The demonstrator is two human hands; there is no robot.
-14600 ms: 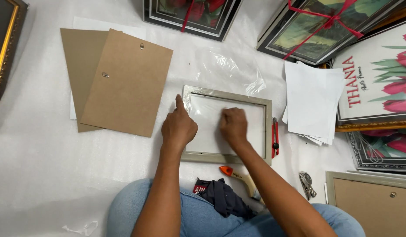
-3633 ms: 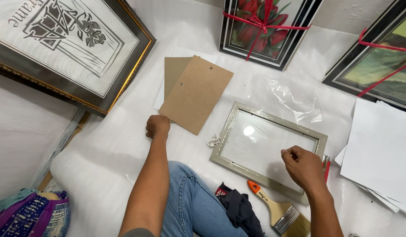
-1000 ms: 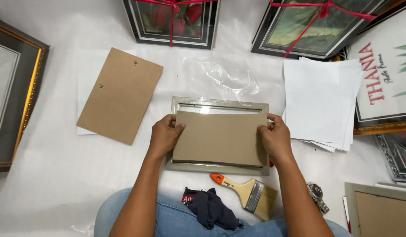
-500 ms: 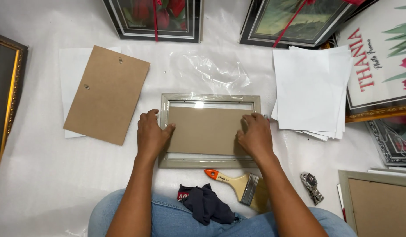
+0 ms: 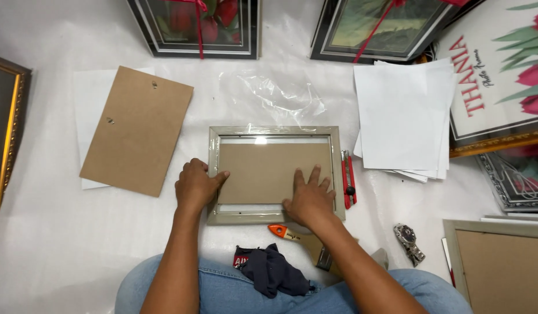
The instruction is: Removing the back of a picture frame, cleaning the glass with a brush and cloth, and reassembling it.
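head view, left to right: spare brown board (image 5: 136,130) lay on white sheet, apart from work. left hand (image 5: 194,186) rested curled on left rail of grey picture frame (image 5: 275,132), fingertips touching backing board (image 5: 273,172) edge, gripping nothing. backing board sat inside frame, centre of floor. right hand (image 5: 308,198) lay flat, fingers spread, on its lower right corner. board judged light, thin, stiff; best taken by edges. frame likely glazed, fragile. red cutter (image 5: 348,179) just beside right rail.
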